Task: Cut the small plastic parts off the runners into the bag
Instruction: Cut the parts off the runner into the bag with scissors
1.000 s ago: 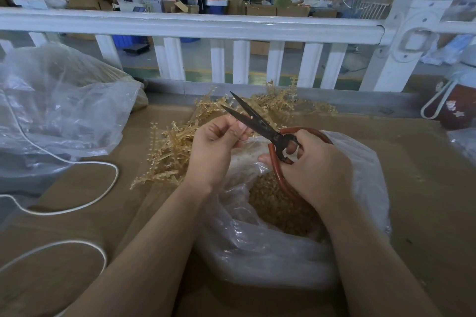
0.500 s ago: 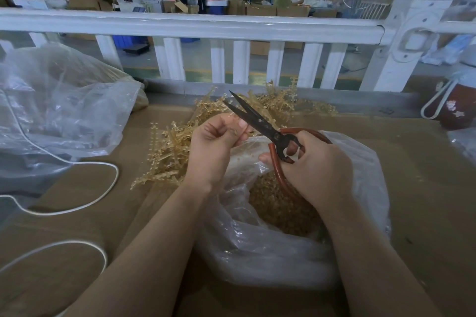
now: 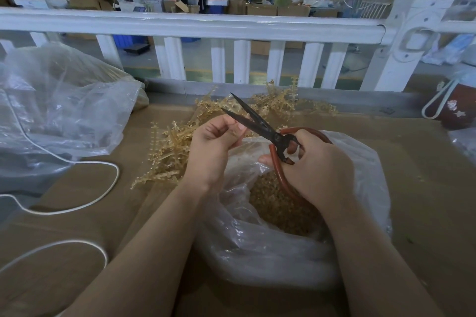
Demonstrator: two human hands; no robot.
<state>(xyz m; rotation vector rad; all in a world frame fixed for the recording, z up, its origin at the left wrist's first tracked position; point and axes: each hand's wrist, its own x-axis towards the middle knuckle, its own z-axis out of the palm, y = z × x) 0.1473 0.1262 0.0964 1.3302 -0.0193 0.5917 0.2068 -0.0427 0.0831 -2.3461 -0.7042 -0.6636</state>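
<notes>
The person's right hand (image 3: 318,162) held a pair of scissors (image 3: 260,125) by the red handles, with the fingers curled tight round them. The dark blades stood apart in a thin V and pointed up and away, toward a white fence (image 3: 190,23). The left hand (image 3: 211,148) was curled too, and its fingers pinched something small right beside the blades; it was too small to tell just what it was. Both hands were above the open mouth of a clear plastic bag (image 3: 360,162) that sat on the brown worktop (image 3: 425,201). Down in the bag lay a heap of little tan parts (image 3: 278,207). Behind the left hand, a big pile of tan runners (image 3: 167,157) lay spread on the worktop, some reaching back to the foot of the fence. Off to the left sat another clear bag (image 3: 64,110), big and puffy, and a white cord (image 3: 108,185) looped across the worktop near it. A dark red cup (image 3: 458,108) stood far to the right.
</notes>
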